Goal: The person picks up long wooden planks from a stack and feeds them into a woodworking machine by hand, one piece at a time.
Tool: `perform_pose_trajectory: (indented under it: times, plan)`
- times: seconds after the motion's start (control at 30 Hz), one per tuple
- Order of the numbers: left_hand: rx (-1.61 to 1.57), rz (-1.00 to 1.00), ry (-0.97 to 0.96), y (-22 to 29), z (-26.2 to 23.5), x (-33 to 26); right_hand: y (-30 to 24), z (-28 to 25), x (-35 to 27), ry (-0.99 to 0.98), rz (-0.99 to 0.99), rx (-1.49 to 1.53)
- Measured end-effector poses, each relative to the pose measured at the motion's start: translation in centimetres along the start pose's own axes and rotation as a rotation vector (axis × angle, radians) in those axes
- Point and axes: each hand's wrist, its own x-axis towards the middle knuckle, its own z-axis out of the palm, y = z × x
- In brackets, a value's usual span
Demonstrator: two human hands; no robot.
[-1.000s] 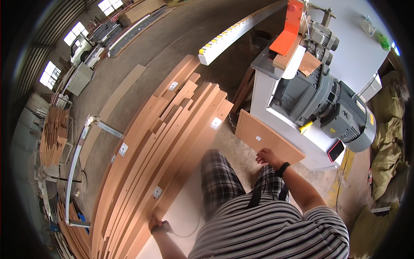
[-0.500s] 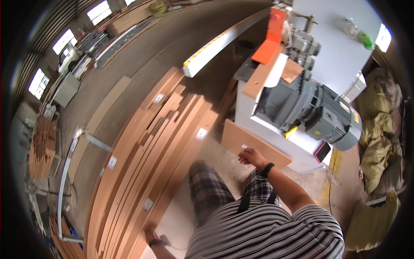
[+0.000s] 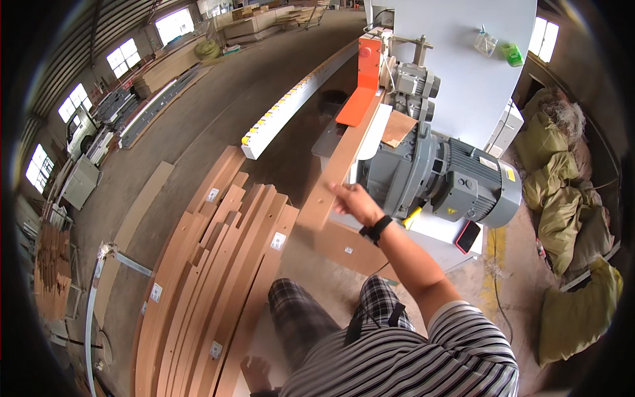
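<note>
Wooden board (image 3: pixel 336 175), one, landmark for the entries below: lying just left of the right hand's fingers, long axis running from a near end toward the person to a far end at the orange guard (image 3: pixel 359 106); contact there unclear

Right hand (image 3: pixel 357 204), the nearer of the two: at the board's right edge, close to its near end; fingers closed on that edge

Left hand (image 3: pixel 256 372): well apart from the board, off its near end toward the person; fingers loosely spread, nothing seen in them

Stack of boards (image 3: pixel 215 284): left of the board's near end, gap hard to judge

White beam with yellow rollers (image 3: pixel 291 109): left of the board's far half

Grey motor (image 3: pixel 463 173): right of the board, bounding that side

Phone (image 3: pixel 467 237): right of the board, beyond the right wrist

Obstruction: orange guard, crowding the board's far end
</note>
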Motion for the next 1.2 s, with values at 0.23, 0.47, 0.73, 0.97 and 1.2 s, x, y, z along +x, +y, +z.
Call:
perform_pose_trajectory:
  times: [0.23, 0.47, 0.73, 0.97, 1.2]
  plan:
    - [0.574, 0.208, -0.207, 5.2, 11.0, -2.9, 1.2, 3.7, -4.6, -0.144, 0.059, 0.215]
    - [0.691, 0.257, -0.461, 5.0, 16.6, -2.9, 2.8, 5.5, -8.0, -0.371, 0.167, 0.316]
    - [0.710, 0.261, -0.688, 6.3, 19.5, -3.7, 4.1, 7.9, -10.2, -0.392, 0.305, 0.348]
    - [0.559, 0.478, -0.627, 9.8, 21.8, -7.3, 4.3, 14.5, -12.9, -0.714, 0.427, 0.176]
    - [-0.590, 0.304, 0.021, 7.9, 9.4, -6.2, 9.1, 13.7, -10.0, -0.370, 0.319, 0.590]
